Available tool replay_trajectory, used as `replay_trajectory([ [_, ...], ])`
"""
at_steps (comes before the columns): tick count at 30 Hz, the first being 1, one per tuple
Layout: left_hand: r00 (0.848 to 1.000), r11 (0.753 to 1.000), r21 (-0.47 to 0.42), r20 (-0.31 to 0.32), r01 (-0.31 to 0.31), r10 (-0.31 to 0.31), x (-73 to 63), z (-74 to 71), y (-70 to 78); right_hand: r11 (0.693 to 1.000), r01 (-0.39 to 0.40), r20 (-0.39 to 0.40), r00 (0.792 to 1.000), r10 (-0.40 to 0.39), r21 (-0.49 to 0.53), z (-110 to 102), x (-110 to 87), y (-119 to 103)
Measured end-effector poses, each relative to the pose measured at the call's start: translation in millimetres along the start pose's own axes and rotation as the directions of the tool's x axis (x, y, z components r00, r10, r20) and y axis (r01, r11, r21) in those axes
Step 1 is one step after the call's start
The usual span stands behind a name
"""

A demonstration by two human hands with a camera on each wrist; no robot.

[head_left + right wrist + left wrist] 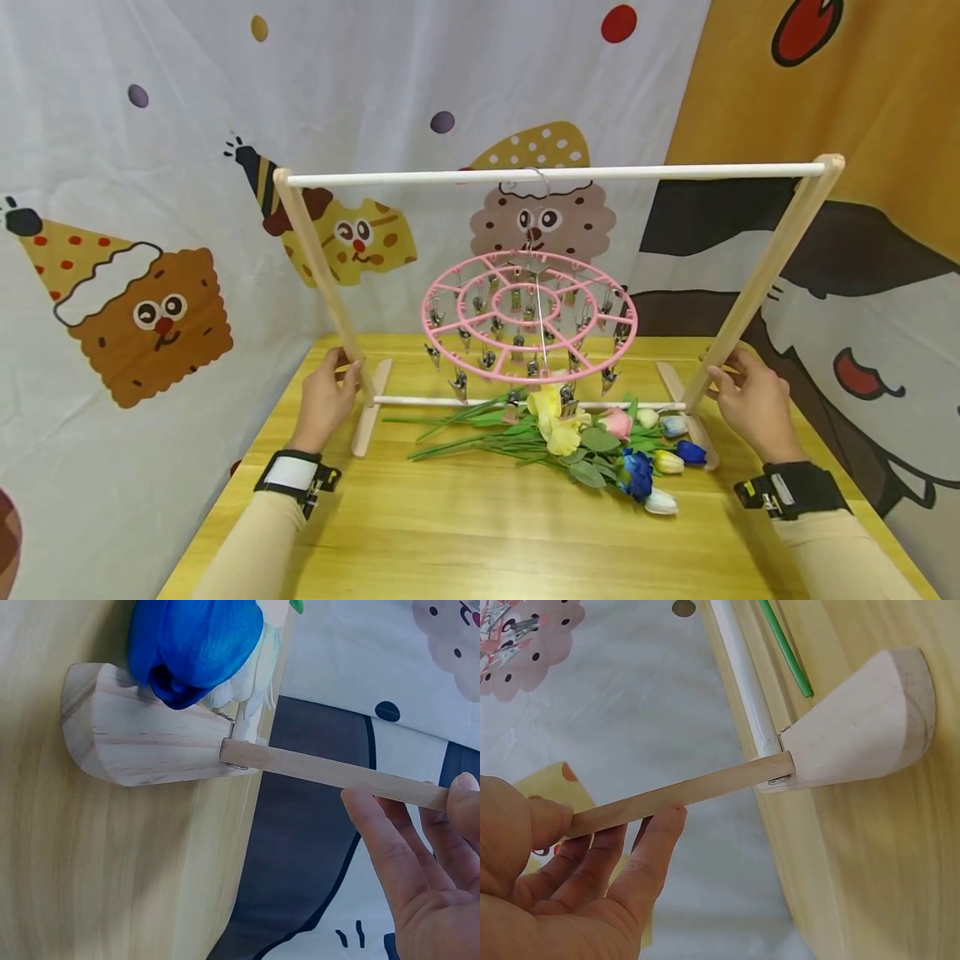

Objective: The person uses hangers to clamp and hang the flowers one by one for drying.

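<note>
A wooden rack (765, 258) with white crossbars stands on the table. My left hand (327, 397) pinches its left post between thumb and fingers, low down; the left wrist view shows the thumb on one side of the post (675, 791) and the fingertips on the other. The right post (337, 774) is pinched the same way by my right hand (753, 404). From the top bar (420, 177) hangs a round pink clip hanger (450, 360) with several metal clips. Artificial flowers (633, 475) lie beneath it, their green stems (465, 446) pointing left.
The wooden table (450, 542) runs up to a cartoon-printed cloth backdrop (360, 92) behind and at both sides. A blue tulip (195, 645) overlaps the rack's right foot (150, 742). The left foot (371, 417) rests on the tabletop.
</note>
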State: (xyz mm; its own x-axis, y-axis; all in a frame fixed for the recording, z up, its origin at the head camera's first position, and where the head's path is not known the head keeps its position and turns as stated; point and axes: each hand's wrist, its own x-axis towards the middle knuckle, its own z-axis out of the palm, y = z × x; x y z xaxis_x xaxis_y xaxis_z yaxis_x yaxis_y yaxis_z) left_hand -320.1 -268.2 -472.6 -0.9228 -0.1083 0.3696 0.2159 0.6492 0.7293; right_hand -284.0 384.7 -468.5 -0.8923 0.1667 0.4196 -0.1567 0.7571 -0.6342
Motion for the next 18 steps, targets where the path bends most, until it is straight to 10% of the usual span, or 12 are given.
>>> replay_trajectory([
  [18,1.0,1.0,0.024,-0.007,0.007,-0.007,-13.7,-11.1,2.6,0.999,0.038,-0.016,0.999,-0.038,0.013,0,-11.5,-2],
])
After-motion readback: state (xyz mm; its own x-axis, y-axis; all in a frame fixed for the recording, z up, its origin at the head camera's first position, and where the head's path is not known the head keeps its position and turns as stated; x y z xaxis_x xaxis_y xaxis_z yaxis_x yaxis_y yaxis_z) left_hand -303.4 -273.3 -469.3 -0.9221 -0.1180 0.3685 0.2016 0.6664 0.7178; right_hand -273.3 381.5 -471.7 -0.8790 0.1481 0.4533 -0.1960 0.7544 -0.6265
